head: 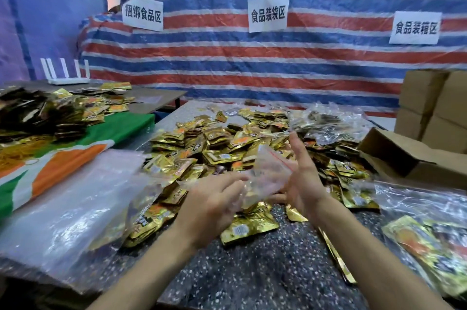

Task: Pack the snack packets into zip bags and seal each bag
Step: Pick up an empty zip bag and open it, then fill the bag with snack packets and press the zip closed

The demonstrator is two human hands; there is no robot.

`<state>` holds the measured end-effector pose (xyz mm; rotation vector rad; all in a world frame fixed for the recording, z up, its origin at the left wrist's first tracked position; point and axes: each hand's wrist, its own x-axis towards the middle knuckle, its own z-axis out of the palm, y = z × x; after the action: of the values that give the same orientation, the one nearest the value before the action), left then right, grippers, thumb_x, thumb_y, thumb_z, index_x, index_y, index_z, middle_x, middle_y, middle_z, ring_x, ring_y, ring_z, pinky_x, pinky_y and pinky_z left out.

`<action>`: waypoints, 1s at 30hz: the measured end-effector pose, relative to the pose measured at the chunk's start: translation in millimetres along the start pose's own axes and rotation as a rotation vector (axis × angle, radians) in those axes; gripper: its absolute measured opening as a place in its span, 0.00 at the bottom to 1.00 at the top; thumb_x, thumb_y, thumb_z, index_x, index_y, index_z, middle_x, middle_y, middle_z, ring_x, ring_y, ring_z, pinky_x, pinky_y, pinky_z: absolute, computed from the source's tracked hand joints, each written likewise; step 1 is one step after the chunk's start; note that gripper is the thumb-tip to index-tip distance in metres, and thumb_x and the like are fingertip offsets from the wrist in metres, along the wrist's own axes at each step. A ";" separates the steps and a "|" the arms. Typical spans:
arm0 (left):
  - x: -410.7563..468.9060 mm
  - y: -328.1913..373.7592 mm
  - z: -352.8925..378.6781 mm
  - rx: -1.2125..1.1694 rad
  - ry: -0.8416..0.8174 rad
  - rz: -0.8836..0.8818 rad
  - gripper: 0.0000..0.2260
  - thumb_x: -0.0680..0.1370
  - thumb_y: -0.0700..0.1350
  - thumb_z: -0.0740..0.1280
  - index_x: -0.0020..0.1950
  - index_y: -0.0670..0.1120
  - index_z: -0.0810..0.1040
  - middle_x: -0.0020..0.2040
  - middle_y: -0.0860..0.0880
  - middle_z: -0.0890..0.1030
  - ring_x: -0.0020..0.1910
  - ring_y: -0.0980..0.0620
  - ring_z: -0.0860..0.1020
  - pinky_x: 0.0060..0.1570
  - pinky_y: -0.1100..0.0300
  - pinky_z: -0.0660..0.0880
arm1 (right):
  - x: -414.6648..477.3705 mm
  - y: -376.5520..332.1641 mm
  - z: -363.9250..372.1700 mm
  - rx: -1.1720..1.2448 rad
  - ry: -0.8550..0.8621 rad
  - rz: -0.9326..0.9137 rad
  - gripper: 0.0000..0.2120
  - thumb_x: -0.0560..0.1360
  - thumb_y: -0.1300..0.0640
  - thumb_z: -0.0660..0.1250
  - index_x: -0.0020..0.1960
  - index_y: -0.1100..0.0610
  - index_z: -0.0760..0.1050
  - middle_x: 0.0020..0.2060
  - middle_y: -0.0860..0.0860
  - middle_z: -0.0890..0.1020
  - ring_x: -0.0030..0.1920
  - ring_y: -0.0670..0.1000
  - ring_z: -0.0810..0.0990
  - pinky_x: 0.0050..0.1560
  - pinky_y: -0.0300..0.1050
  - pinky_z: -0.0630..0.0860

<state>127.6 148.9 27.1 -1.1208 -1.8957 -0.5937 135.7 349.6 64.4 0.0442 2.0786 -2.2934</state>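
As hands (212,199) (302,181) hold one bag (267,173), three signs (142,14) (267,15) (415,28)

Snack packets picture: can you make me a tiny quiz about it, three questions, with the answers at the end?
1. True or false: the zip bag lies flat on the table.
2. What colour are most of the snack packets? A gold, B blue, C pink.
3. How many paper signs hang on the striped tarp?
Key: 1 false, it is up in the air between the left hand and the right hand; 2 A; 3 three.
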 end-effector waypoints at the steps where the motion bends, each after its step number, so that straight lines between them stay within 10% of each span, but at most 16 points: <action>1: 3.4 -0.1 11.4 0.025 0.027 0.080 0.02 0.77 0.40 0.69 0.45 0.43 0.79 0.51 0.44 0.85 0.45 0.49 0.84 0.43 0.55 0.81 | 5.8 -6.3 -4.7 -0.004 -0.017 0.030 0.34 0.68 0.25 0.64 0.52 0.53 0.85 0.49 0.58 0.87 0.47 0.58 0.86 0.49 0.54 0.81; 5: 9.3 -7.6 47.6 0.088 0.021 0.217 0.05 0.70 0.36 0.78 0.42 0.43 0.85 0.52 0.47 0.86 0.48 0.52 0.84 0.47 0.57 0.79 | 25.3 -21.3 -24.0 -0.149 -0.041 0.110 0.08 0.73 0.52 0.73 0.45 0.57 0.85 0.43 0.55 0.86 0.37 0.51 0.84 0.43 0.47 0.81; 9: 17.7 -17.7 49.4 -0.195 -0.312 -0.085 0.16 0.68 0.58 0.78 0.49 0.55 0.77 0.59 0.58 0.82 0.56 0.60 0.79 0.54 0.67 0.73 | 47.3 -25.4 -37.8 -0.152 0.067 0.113 0.08 0.74 0.63 0.70 0.50 0.68 0.79 0.37 0.57 0.84 0.31 0.51 0.81 0.32 0.43 0.79; 12: 48.7 -31.7 39.1 -0.582 -0.603 -0.484 0.19 0.70 0.73 0.63 0.49 0.61 0.77 0.52 0.64 0.81 0.49 0.65 0.79 0.44 0.73 0.72 | 62.5 -31.4 -39.9 -0.148 0.058 0.139 0.06 0.76 0.65 0.63 0.52 0.65 0.74 0.35 0.58 0.83 0.28 0.53 0.80 0.29 0.43 0.78; 16: 98.8 -51.3 42.2 -0.814 -0.352 -0.810 0.23 0.80 0.63 0.60 0.39 0.46 0.81 0.34 0.52 0.83 0.33 0.58 0.80 0.33 0.66 0.74 | 79.1 -41.9 -35.3 -0.075 -0.041 0.152 0.07 0.75 0.65 0.60 0.49 0.64 0.75 0.41 0.62 0.84 0.33 0.57 0.84 0.32 0.48 0.83; 30: 124.6 -88.6 56.0 -0.726 -0.537 -0.786 0.31 0.71 0.67 0.70 0.45 0.36 0.79 0.39 0.45 0.76 0.39 0.50 0.72 0.44 0.53 0.67 | 90.3 -53.8 -26.9 -0.234 -0.042 0.005 0.12 0.78 0.53 0.69 0.43 0.60 0.84 0.35 0.54 0.82 0.31 0.48 0.80 0.30 0.40 0.77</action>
<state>-4.7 205.8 103.0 -0.9709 -2.7080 -1.6473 42.4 380.3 110.5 -0.0069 2.3044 -2.0138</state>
